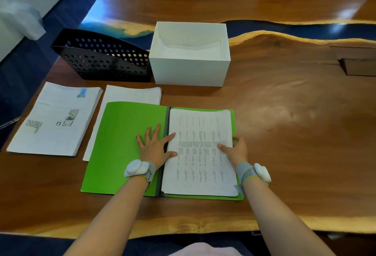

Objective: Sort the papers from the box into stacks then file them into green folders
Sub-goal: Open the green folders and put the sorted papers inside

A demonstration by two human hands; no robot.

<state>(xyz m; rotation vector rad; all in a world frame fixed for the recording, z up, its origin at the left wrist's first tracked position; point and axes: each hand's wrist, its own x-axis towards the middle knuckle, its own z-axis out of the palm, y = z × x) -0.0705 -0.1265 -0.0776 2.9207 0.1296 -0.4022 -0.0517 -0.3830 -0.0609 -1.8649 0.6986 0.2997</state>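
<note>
An open bright-green card folder lies flat on the glossy brown wooden table. Its grey spine runs from 12 to 6 o'clock. On the folder's right leaf sits the stack of printed white sheets, with its long axis parallel to the spine. The bare left cover lies at 9 o'clock from the stack.

The left hand lies palm-down on that cover with its fingers straight and spread. Its forefinger and thumb reach across the spine to touch the stack's near edge. The right hand is at the stack's 3 o'clock edge, with the thumb on top and the fingers curled round the margin, so it seems to pinch the sheets there (the fingertips beneath are hidden). Both forearms come in from 6 o'clock.

The stack looks seated, so I judge the next step is to shut the folder. The cover would have to swing from 9 o'clock over the spine, and the left hand is the nearer one for that.

Out at 9 to 10 o'clock, the white paper stack with small pictures is not yet filed. Neither is the plain white paper stack, which is partly under the folder. A white rectangular cardboard box stands at 12 o'clock, and a black perforated plastic file holder stands at 11.
</note>
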